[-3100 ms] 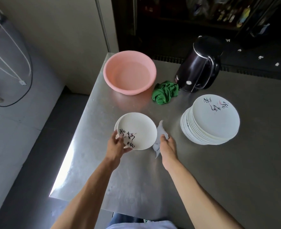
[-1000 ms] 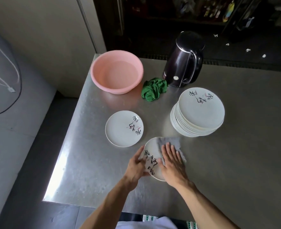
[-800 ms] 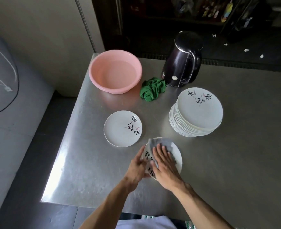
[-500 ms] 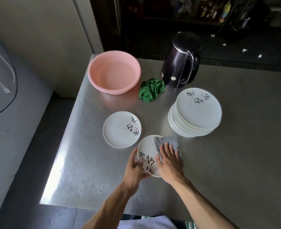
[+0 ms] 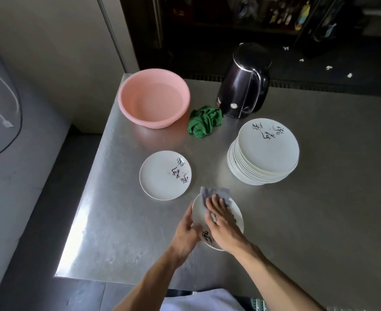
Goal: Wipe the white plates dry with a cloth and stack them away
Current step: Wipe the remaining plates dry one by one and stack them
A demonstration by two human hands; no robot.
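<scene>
A white plate (image 5: 199,215) with black lettering lies on the steel table near the front edge. My right hand (image 5: 222,223) presses a grey cloth (image 5: 216,194) flat onto it with straight fingers. My left hand (image 5: 185,234) holds the plate's left rim, fingers along the edge. A second single plate (image 5: 160,176) lies flat to the left of it. A tall stack of white plates (image 5: 265,153) stands to the right.
A pink basin (image 5: 153,97) sits at the table's back left corner, a crumpled green cloth (image 5: 204,121) beside it, and a dark kettle (image 5: 244,81) behind the stack. The steel table (image 5: 319,209) has a left edge dropping to the floor.
The right hand has slid the grey cloth back and forth across the plate, now toward its upper left. The left hand keeps steadying the rim. One plate was set down left earlier.
</scene>
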